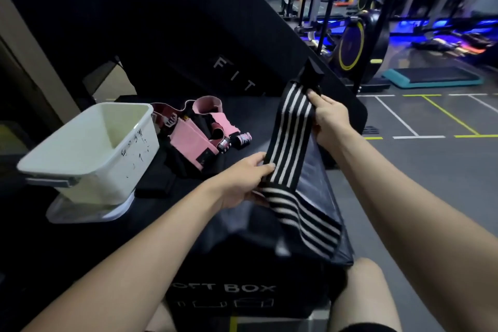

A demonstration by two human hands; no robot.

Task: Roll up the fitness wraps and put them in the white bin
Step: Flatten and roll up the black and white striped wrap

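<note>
Dim gym hall, lit mostly by blue glow at the far side.

I see a grey floor marked with white and yellow lines, a black-and-yellow exercise bike, a teal aerobic step platform, a big slanted black padded mat with pale letters, and a black soft foam box serving as my desk.

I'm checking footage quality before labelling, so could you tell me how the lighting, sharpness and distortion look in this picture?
Head view: dim gym light, so the black box loses detail while the white bin reads clearly; the striped wrap is sharp between the left hand and right hand, its lower end slightly smeared; the blue-lit background is blurred; wide-angle bending stretches the edges.
</note>
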